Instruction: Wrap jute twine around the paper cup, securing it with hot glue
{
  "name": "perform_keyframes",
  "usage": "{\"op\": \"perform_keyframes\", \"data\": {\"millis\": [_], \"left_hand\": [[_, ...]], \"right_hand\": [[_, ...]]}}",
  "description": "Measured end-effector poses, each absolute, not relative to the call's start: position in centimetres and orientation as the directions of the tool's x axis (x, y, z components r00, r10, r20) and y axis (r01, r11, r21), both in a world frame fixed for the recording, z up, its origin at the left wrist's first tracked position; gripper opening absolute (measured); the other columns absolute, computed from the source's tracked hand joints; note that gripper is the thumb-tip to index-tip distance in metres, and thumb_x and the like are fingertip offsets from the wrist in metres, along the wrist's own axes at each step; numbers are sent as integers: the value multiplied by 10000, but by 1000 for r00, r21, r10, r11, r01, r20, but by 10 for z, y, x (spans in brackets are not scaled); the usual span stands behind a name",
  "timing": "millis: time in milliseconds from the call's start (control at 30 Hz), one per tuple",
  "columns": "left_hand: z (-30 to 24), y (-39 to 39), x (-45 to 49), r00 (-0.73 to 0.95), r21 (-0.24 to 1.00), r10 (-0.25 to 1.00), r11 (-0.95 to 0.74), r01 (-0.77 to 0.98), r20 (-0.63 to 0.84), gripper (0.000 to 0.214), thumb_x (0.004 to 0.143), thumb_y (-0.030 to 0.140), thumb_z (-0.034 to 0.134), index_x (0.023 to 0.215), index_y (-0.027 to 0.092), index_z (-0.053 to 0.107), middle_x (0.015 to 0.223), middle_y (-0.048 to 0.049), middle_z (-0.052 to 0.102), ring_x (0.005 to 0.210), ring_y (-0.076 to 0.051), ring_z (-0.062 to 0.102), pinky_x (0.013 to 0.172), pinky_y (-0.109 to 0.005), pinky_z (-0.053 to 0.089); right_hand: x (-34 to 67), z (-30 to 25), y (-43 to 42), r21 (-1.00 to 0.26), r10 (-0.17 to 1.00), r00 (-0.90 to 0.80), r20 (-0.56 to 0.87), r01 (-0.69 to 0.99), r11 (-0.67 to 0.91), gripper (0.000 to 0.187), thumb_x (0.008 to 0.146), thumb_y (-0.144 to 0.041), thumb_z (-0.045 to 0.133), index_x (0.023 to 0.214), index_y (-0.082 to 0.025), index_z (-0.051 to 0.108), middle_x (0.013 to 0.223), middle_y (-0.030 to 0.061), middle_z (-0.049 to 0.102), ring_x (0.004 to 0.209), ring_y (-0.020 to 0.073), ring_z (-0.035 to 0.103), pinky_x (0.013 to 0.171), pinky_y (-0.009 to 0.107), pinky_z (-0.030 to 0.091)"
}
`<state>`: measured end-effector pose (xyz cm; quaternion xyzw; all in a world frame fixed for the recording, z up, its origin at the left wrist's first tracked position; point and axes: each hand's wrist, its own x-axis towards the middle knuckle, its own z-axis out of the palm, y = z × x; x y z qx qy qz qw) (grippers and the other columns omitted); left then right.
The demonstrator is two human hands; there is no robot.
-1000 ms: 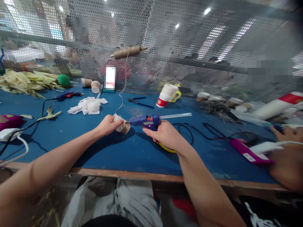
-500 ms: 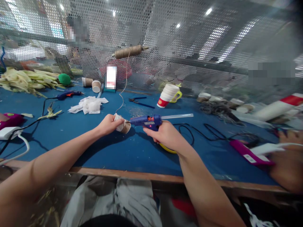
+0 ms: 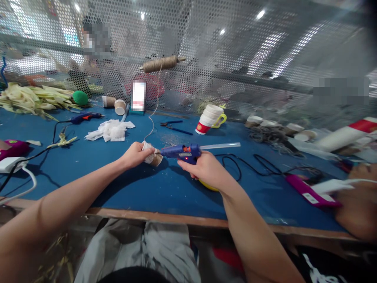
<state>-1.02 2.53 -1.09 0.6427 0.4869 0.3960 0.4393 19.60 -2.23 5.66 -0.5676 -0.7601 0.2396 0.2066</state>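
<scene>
My left hand (image 3: pixel 136 154) is closed around a small paper cup (image 3: pixel 153 158), tilted on its side and partly wrapped in brown twine. Part of the cup is hidden behind my thumb and fingers. A strand of twine (image 3: pixel 153 125) runs from the cup up to a twine spool (image 3: pixel 160 64) mounted on the mesh. In my right hand (image 3: pixel 206 167) is a blue glue gun (image 3: pixel 181 151), its nozzle at the cup's side. A clear glue stick (image 3: pixel 220 145) juts from the back of the gun, and a small red light glows on its body.
Pliers (image 3: pixel 176 127), stacked paper cups (image 3: pixel 206 118) and a white cloth (image 3: pixel 111 130) lie beyond my hands. Another glue gun (image 3: pixel 85 118) and corn husks (image 3: pixel 32 98) are left. Cords run to a purple power strip (image 3: pixel 309 190) at right, near another person's arm (image 3: pixel 357 204).
The glue gun has shifted very slightly left along the cup. My left hand and the cup stay nearly in place.
</scene>
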Motion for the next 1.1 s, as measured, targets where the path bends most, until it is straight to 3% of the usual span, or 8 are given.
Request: {"op": "perform_keyframes", "data": {"millis": [500, 767, 967, 1100], "left_hand": [[-7, 23, -9, 192, 953, 980, -113, 281, 60, 318, 658, 409, 525, 579, 110, 597, 520, 0, 546, 478, -90, 442, 487, -219, 338], [-8, 23, -9, 195, 960, 980, -95, 263, 44, 307, 670, 389, 525, 595, 103, 607, 531, -4, 557, 478, -85, 442, 476, -211, 330], [-7, 22, -9, 225, 976, 974, -83, 200, 36, 282, 678, 360, 528, 680, 107, 651, 584, -12, 607, 499, -89, 481, 497, -210, 360], [-7, 22, -9, 194, 962, 980, -103, 254, 54, 301, 677, 376, 530, 634, 103, 649, 550, -13, 599, 479, -91, 472, 478, -212, 346]], "right_hand": [[195, 60, -25, -553, 961, -270, 55, 793, 254, 327, 729, -325, 538, 445, -197, 438, 370, -15, 490, 396, 117, 508, 449, 230, 398], [196, 60, -26, -491, 939, -328, 102, 804, 334, 329, 738, -305, 530, 442, -202, 431, 404, -7, 514, 457, 133, 536, 493, 242, 406], [196, 59, -26, -457, 929, -353, 107, 813, 362, 311, 741, -317, 529, 463, -204, 447, 413, -4, 518, 483, 145, 543, 485, 242, 397], [196, 58, -26, -472, 934, -334, 127, 808, 353, 315, 732, -321, 538, 456, -205, 441, 419, -1, 522, 481, 143, 540, 473, 239, 391]]}}
